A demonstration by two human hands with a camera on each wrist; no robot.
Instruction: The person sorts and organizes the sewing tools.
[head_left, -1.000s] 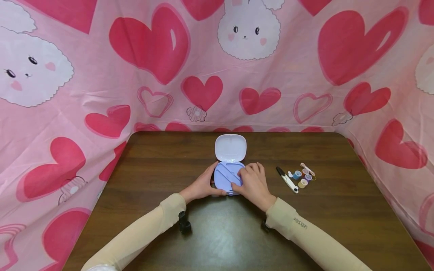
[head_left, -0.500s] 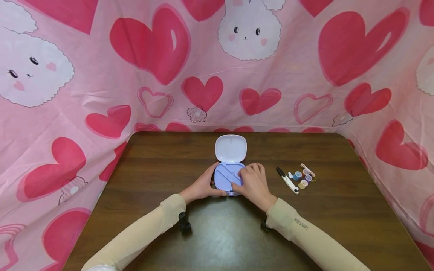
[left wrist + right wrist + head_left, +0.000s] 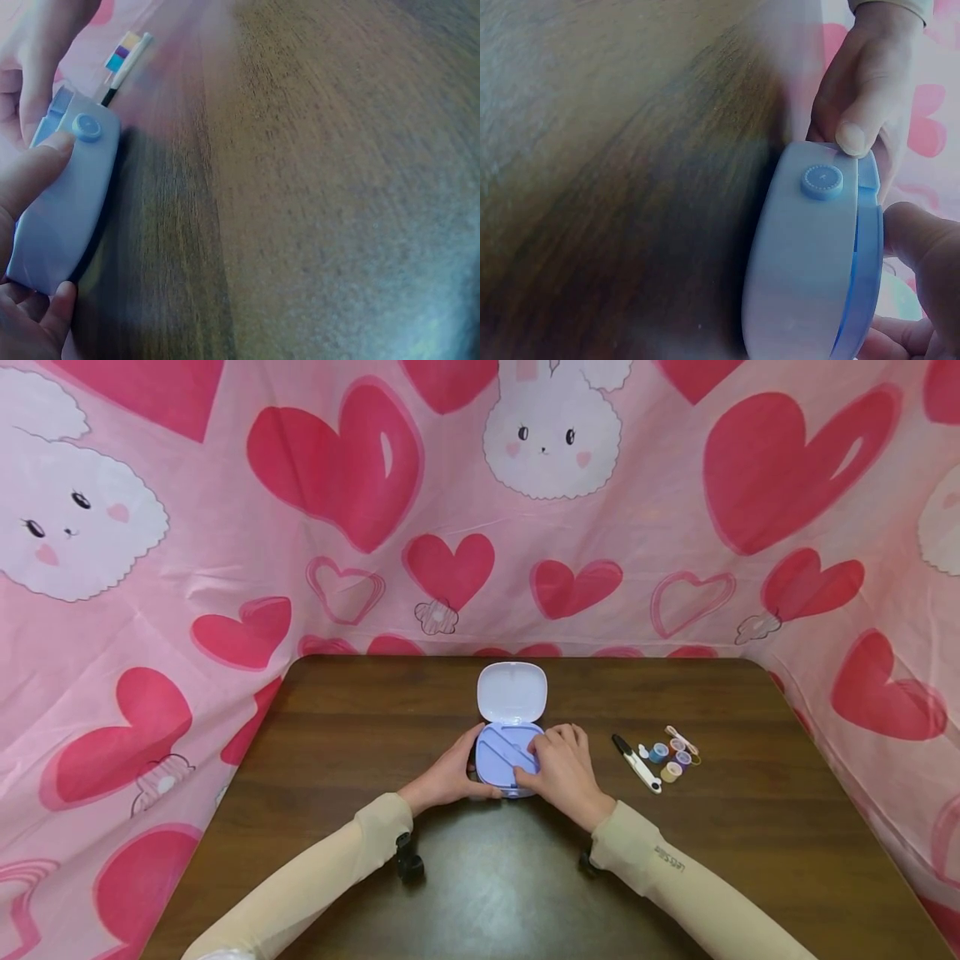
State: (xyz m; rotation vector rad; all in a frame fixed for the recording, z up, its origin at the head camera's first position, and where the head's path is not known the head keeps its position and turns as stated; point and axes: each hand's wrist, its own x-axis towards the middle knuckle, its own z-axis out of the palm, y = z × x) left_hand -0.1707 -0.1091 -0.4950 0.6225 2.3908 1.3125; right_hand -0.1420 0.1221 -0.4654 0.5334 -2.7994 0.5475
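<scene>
A small plastic box [image 3: 802, 247] stands on the table with its white lid [image 3: 512, 693] hinged up at the back. Its round blue button [image 3: 822, 181] is on the front wall. Inside sits a light blue tray [image 3: 493, 768] with a diagonal strip across it; a thin gap shows between tray and box rim in the right wrist view. My left hand [image 3: 450, 774] grips the box's left side, thumb at the front near the button. With thumb and fingers, my right hand [image 3: 562, 772] pinches the tray at its right part. The right fingertips are partly hidden in the head view.
To the right lie white thread snips with a black tip [image 3: 637, 765], several small thread spools [image 3: 672, 772], a tiny white piece [image 3: 642, 750] and a pale bundle [image 3: 681, 739]. A pink heart-patterned cloth [image 3: 450, 510] surrounds the wooden table [image 3: 360, 710].
The head view has tipped up very slightly, so everything sits a little lower. Both hands keep the same hold on the box and tray.
</scene>
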